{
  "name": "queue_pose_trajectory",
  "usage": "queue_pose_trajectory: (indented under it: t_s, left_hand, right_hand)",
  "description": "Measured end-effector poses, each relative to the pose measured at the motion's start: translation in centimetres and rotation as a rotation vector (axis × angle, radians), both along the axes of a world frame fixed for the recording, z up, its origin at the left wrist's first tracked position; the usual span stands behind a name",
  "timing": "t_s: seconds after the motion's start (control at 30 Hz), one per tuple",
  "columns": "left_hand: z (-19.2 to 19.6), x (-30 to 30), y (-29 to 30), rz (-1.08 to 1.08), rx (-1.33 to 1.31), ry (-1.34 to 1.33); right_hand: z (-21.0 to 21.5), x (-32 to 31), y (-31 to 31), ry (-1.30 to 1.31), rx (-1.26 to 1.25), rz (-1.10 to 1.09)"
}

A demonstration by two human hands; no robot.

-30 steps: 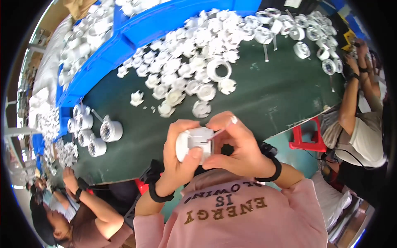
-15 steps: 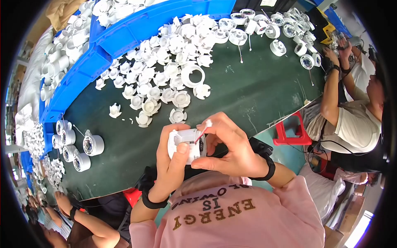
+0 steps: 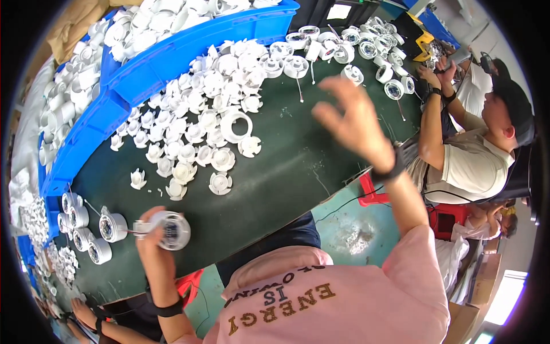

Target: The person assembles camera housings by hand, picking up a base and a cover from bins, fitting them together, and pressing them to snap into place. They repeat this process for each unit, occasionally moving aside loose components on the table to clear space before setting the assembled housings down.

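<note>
1. At the far left edge of the green table (image 3: 275, 189), a row of finished white round housings (image 3: 86, 229) lies close together, each with a dark centre and a thin wire.

2. Just right of that row, the left hand (image 3: 150, 241) grips 1 more white round housing (image 3: 171, 230), fingers closed about its rim, and holds it low over the table beside the nearest finished piece. To do this well, I judge it should go down flat, just beside that piece and not on its wire.

3. Above, a loose heap of white fan-shaped plastic parts (image 3: 195, 132) spreads over the table, with 1 larger white ring (image 3: 236, 126) among them. Behind the heap stand blue bins (image 3: 172, 54) full of white parts.

4. Further right, the right hand (image 3: 355, 123) is raised in the air, empty, fingers spread wide and blurred. It hangs well apart from the heap; a clean pick would take 1 part from the heap's edge.

5. At the far right, another person in a light shirt (image 3: 470, 166) works over more white housings (image 3: 378, 54).
</note>
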State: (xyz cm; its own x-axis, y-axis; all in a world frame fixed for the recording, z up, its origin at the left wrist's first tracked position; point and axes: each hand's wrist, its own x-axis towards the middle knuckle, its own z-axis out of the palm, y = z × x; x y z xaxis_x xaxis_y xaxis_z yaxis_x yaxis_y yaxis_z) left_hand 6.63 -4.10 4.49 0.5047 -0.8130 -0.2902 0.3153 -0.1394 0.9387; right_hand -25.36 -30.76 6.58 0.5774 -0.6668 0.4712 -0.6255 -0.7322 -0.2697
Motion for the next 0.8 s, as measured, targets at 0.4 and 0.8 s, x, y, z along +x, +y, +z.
queue_pose_trajectory:
  t_s: [0.4, 0.8]
  left_hand:
    - [-1.9, 9.2, 2.7, 0.264, 0.257, -0.546]
    - [0.3, -0.6, -1.4, 0.113, -0.068, -1.260]
  right_hand:
    - [-2.6, -5.8, -7.8, 0.318, 0.232, -0.278]
    - [-5.1, 8.8, 5.8, -0.354, 0.546, 0.298]
